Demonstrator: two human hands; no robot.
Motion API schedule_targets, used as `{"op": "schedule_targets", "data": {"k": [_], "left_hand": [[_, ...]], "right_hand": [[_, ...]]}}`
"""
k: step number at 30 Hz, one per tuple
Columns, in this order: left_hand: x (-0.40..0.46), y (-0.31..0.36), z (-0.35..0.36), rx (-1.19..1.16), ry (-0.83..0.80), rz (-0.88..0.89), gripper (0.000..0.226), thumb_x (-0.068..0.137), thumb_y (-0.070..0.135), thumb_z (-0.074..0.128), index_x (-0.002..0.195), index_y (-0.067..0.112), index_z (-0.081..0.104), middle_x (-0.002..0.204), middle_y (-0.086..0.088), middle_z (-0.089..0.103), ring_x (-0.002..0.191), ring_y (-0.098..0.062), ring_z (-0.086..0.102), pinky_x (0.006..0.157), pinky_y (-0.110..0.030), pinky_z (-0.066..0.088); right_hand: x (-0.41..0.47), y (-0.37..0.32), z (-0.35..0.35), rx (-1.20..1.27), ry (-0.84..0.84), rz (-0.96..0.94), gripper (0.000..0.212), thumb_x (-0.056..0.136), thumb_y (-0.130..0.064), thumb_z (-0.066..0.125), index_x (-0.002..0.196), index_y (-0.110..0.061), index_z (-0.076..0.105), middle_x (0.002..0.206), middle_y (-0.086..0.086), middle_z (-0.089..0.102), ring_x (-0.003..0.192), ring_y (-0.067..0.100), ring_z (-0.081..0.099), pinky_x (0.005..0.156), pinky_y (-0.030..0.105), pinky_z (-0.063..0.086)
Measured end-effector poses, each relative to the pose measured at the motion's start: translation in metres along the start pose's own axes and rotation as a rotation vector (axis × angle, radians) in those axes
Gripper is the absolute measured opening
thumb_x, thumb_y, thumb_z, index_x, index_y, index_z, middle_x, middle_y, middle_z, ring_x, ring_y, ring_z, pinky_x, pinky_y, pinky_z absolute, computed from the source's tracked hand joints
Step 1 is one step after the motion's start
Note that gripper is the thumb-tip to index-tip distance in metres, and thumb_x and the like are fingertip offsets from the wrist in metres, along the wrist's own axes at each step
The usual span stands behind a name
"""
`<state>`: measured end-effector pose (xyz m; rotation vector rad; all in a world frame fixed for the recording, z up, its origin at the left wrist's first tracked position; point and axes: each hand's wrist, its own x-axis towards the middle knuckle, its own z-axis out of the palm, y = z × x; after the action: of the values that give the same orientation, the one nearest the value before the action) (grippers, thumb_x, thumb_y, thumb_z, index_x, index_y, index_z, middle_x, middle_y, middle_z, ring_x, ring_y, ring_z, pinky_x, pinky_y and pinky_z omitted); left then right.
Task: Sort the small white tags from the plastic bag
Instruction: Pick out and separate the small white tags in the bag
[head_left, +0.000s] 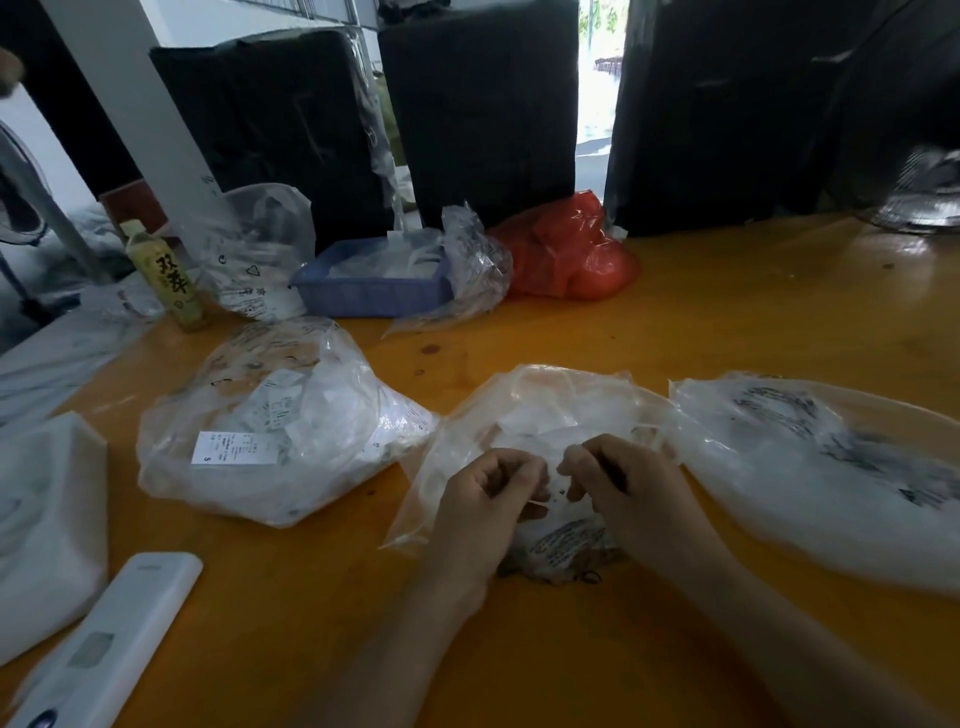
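Observation:
A clear plastic bag (524, 410) with white contents lies in the middle of the orange table (727, 291). My left hand (483, 499) and my right hand (628, 488) rest on its near part, fingers curled and pinching the thin plastic between them. What the fingertips hold beyond the plastic is blurred. To the left lies a fuller clear bag (270, 431) packed with small white tags, with a white label marked S on its side. A third clear bag (821, 467) with black print lies to the right.
A blue basket (369, 291) with white pieces stands at the back, beside a red bag (571, 254) and a green bottle (166, 275). Black wrapped bundles (483, 104) line the far edge. A white remote (104, 644) and a white packet (47, 519) lie near left.

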<state>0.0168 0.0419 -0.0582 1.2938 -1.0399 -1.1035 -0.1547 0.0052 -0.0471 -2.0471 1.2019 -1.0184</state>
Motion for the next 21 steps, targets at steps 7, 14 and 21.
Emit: {"op": "schedule_targets", "data": {"k": [7, 14, 21], "left_hand": [[0.001, 0.001, -0.001, -0.068, -0.028, -0.006, 0.013, 0.101, 0.020, 0.071, 0.095, 0.027, 0.079, 0.098, -0.003, 0.080, 0.097, -0.020, 0.078, 0.080, -0.027, 0.061], [0.002, 0.004, -0.004, -0.179, 0.011, -0.046, 0.008, 0.091, 0.027, 0.077, 0.098, 0.026, 0.081, 0.102, -0.005, 0.082, 0.096, -0.017, 0.078, 0.064, -0.021, 0.058], [0.009, 0.008, -0.010, -0.594, 0.110, -0.170, 0.034, 0.083, 0.001, 0.076, 0.116, -0.001, 0.069, 0.112, -0.024, 0.078, 0.098, -0.031, 0.080, 0.068, -0.020, 0.063]], "right_hand": [[-0.002, -0.003, 0.000, -0.063, -0.010, -0.038, 0.015, 0.096, -0.039, 0.061, 0.098, -0.025, 0.067, 0.076, -0.019, 0.061, 0.078, -0.004, 0.060, 0.063, 0.013, 0.048], [0.003, 0.001, -0.005, -0.210, 0.101, -0.028, 0.029, 0.100, -0.045, 0.047, 0.108, -0.025, 0.066, 0.091, -0.014, 0.067, 0.075, 0.002, 0.058, 0.066, 0.015, 0.045], [0.011, 0.018, -0.010, -0.613, -0.123, 0.081, 0.047, 0.099, -0.054, 0.050, 0.138, -0.028, 0.055, 0.132, -0.004, 0.056, 0.122, 0.018, 0.050, 0.102, 0.032, 0.045]]}}
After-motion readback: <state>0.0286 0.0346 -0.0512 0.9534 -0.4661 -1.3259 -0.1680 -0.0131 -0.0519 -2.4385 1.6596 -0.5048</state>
